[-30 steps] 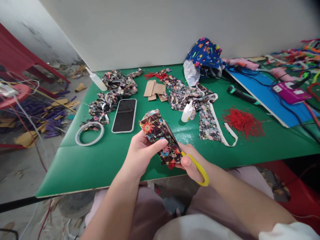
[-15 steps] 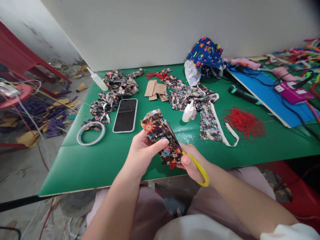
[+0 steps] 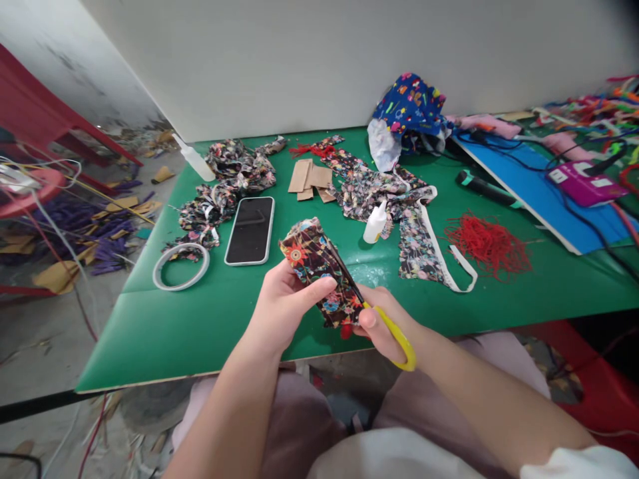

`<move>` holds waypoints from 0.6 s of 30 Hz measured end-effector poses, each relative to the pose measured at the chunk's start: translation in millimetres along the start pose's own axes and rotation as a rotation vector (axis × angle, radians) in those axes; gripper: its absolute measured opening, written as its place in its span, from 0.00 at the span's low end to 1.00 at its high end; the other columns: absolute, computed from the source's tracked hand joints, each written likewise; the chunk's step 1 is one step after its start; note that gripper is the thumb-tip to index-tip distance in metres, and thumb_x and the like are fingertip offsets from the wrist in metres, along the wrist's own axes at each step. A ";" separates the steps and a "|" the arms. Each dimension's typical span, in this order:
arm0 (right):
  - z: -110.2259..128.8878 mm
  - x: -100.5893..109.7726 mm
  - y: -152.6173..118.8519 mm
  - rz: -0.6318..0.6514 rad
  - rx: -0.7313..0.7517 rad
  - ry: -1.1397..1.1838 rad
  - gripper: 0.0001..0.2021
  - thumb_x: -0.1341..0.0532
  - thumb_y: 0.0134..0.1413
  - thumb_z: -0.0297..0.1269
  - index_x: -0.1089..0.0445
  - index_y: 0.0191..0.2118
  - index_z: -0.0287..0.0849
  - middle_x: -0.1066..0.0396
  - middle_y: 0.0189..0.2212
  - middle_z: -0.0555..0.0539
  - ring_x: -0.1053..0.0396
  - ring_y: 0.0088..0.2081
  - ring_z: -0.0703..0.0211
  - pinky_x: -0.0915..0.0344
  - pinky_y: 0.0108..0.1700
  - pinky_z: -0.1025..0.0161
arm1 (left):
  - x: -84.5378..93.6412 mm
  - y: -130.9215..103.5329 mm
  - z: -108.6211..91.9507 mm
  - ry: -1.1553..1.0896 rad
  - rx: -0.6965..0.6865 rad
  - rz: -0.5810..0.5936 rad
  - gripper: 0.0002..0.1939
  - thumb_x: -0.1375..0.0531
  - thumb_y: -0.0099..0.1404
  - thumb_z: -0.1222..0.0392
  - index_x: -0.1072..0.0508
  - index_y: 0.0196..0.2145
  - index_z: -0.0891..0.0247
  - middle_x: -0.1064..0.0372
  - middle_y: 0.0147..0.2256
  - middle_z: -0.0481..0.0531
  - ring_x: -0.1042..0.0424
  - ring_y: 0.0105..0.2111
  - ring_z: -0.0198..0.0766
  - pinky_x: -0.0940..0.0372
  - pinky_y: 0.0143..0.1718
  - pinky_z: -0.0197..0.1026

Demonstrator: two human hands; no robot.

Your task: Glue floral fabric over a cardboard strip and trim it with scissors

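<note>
Nearest, below the table edge, can see pale pink trousers (image 3: 309, 412). Above, holding with the right hand (image 3: 387, 309) a pair of scissors with yellow plastic handles and dark blades (image 3: 402, 340), closed around the handles, with the blades along the right side of the cloth; cannot tell how much parted. Holding with the left hand (image 3: 287, 299) a folded dark cloth with red, orange and blue flowers (image 3: 314, 256), pinched under the thumb, over the front part of the green smooth-covered table (image 3: 170, 339). Farther, on the left, can find a flat white ring of tape (image 3: 174, 287) and, near it, a black-screened phone in a light case (image 3: 249, 231). More to the right, can notice a small white plastic bottle with pointed tip (image 3: 373, 229), upright, and a loose heap of thin red strings (image 3: 489, 245). Behind, can see crumpled flowered fabric with white edging (image 3: 364, 193), just beside flat brown cardboard pieces (image 3: 308, 176). Farthest, can see a bundle of blue printed cloth (image 3: 410, 106) near the pale grey panel (image 3: 279, 66).
</note>
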State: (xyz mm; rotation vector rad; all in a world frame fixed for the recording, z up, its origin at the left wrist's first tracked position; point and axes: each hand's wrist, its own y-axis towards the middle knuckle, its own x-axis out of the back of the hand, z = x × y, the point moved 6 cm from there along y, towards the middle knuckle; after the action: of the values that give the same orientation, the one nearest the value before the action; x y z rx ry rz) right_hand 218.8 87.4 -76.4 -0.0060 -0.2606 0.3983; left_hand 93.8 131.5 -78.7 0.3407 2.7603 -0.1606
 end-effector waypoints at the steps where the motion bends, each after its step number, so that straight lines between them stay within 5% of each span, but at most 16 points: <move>1: 0.2 0.0 0.1 0.005 -0.001 -0.001 0.44 0.59 0.44 0.74 0.31 0.43 0.36 0.41 0.19 0.51 0.45 0.21 0.66 0.44 0.23 0.68 | 0.1 -0.1 0.2 0.000 0.001 -0.001 0.10 0.31 0.50 0.63 0.25 0.32 0.59 0.26 0.29 0.43 0.30 0.27 0.28 0.33 0.30 0.29; 9: -1.4 -0.5 4.9 -0.035 0.090 -0.142 0.42 0.62 0.44 0.74 0.33 0.31 0.37 0.44 0.18 0.53 0.49 0.20 0.69 0.49 0.22 0.68 | 4.2 0.6 0.2 -0.048 -0.023 -0.114 0.11 0.31 0.50 0.54 0.25 0.29 0.62 0.26 0.28 0.45 0.30 0.27 0.31 0.34 0.32 0.32; 18: -0.9 -3.2 3.4 0.092 0.085 -0.043 0.44 0.62 0.35 0.78 0.36 0.35 0.39 0.45 0.14 0.56 0.50 0.18 0.68 0.50 0.21 0.67 | -3.2 1.2 -0.9 -0.193 0.078 -0.058 0.13 0.30 0.48 0.54 0.26 0.29 0.62 0.28 0.24 0.45 0.31 0.22 0.30 0.35 0.25 0.31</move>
State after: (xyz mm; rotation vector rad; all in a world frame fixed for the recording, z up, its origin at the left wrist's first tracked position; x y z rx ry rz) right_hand 214.9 89.3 -78.2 0.0747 -0.2861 0.5007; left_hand 96.8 132.0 -76.8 0.2515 2.5791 -0.3006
